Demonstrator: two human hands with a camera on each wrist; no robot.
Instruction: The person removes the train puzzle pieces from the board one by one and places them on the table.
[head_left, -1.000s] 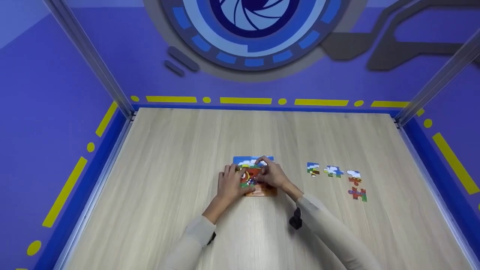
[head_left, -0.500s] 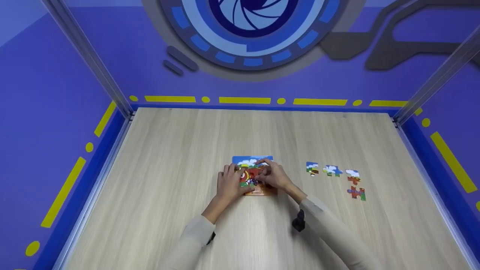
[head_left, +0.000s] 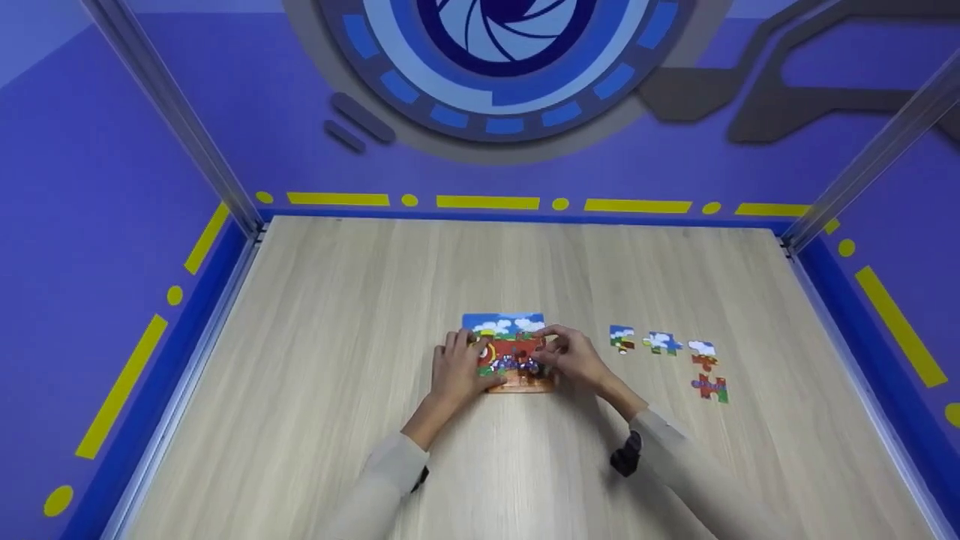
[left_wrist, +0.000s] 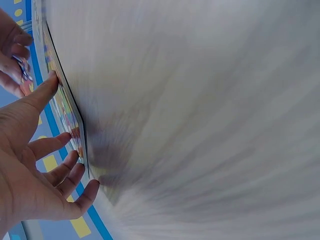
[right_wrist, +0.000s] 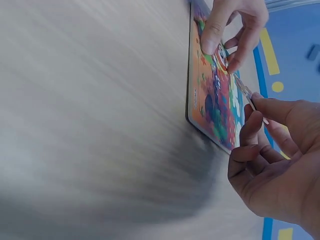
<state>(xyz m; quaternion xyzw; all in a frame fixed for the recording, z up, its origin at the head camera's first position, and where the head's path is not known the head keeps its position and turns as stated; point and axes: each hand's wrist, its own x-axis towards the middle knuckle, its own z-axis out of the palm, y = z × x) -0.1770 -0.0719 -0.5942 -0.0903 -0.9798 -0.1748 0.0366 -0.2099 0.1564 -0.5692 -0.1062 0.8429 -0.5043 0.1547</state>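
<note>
Jigsaw piece pinched over tray, right hand

Jigsaw tray (head_left: 525,385) flat on wooden table (head_left: 352,300), printed picture partly covered by both hands. Left hand (head_left: 455,367): fingers spread, thumb on the near part of the tray, fingertips at its left side. Right hand (head_left: 577,358): thumb and forefinger narrowed on a jigsaw piece (right_wrist: 246,91), remaining fingers curled back. Piece sits above the right half of the tray, tilted, seen nearly edge-on from the right wrist; contact with tray: cannot tell.

Loose to the right, well apart from the tray: green-and-brown piece (head_left: 622,337), blue cloud piece (head_left: 662,343), cloud-and-red patch (head_left: 703,352) (one piece or two, unclear), red-and-green piece (head_left: 710,388).

Handling (judged): thin, stiff card, very light; printed face probably slick. Tabs look the weak points, liable to crease. Best hold: opposite edges of the body, fingertips clear of tabs. Tray likely light enough to slide; brace at its border.
</note>
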